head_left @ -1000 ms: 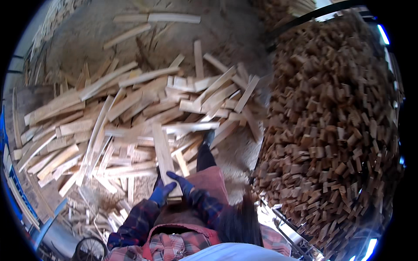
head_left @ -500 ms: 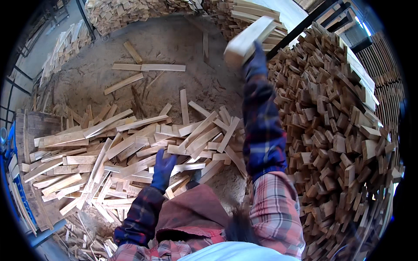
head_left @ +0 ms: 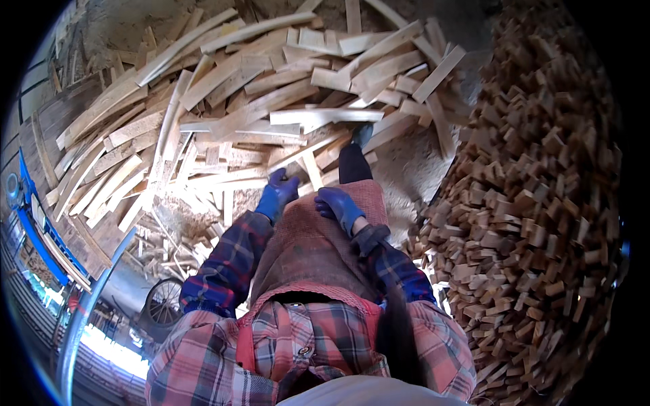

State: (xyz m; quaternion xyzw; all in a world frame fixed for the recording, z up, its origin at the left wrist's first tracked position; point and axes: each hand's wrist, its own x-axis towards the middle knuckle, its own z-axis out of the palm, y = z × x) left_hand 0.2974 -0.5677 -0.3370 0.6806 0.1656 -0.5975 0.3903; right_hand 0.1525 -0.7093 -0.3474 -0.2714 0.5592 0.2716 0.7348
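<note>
Got left grip (head_left: 276,195) narrowly parted by near edge of board pile (head_left: 271,103); right grip (head_left: 340,206) on apron (head_left: 308,240), can't tell if closed.

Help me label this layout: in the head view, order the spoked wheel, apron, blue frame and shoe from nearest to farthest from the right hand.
From the right hand:
1. Apron: overlapped by it in view.
2. Shoe: ahead, slightly right.
3. Spoked wheel: lower left.
4. Blue frame: far left.
</note>
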